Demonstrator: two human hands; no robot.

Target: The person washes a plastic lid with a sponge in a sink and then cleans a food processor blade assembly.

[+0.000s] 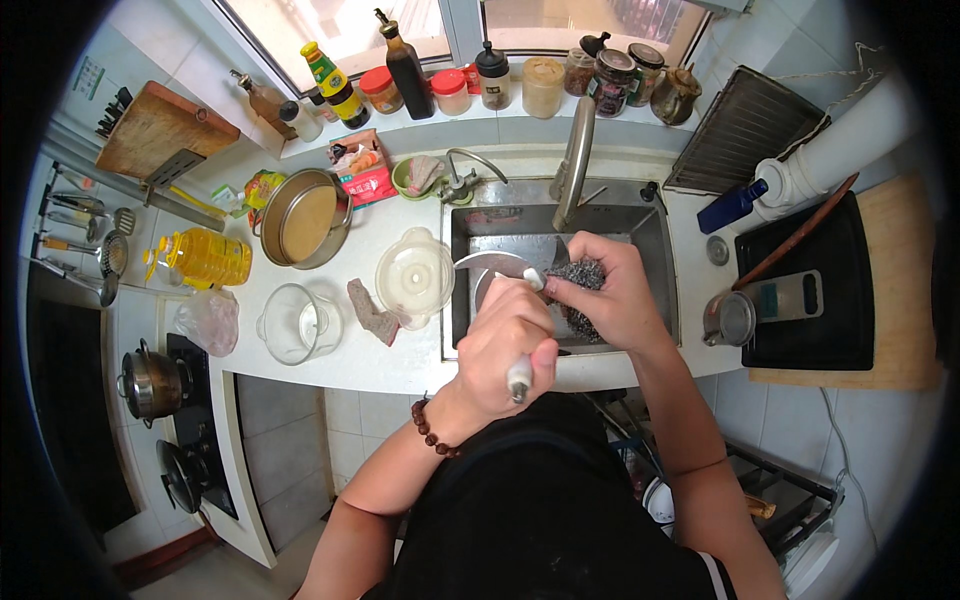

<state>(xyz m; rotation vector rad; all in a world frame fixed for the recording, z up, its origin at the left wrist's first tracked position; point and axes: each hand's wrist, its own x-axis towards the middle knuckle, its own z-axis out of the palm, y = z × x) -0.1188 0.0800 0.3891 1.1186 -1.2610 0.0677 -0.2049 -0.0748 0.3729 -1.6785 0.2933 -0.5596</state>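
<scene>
Over the front of the stainless steel sink (652, 300), my left hand (506, 349) is closed around a pale handle (519, 373). A curved metal blade or rim (495, 262) shows just beyond that fist; whether it belongs to the handle is unclear. My right hand (619, 296) grips a grey steel wool scourer (581, 277), its thumb and fingers close to the metal piece's white end (535, 278). Both hands nearly touch. Part of a round metal item shows behind my left hand, mostly hidden. The faucet (576, 161) rises behind the sink.
Left of the sink lie a translucent lid (415, 277), a worn sponge (371, 311), a glass pot (296, 324) and a steel pot (304, 217). Bottles and jars line the windowsill (495, 131). At right, a metal cup (729, 319) stands by a black tray (840, 300).
</scene>
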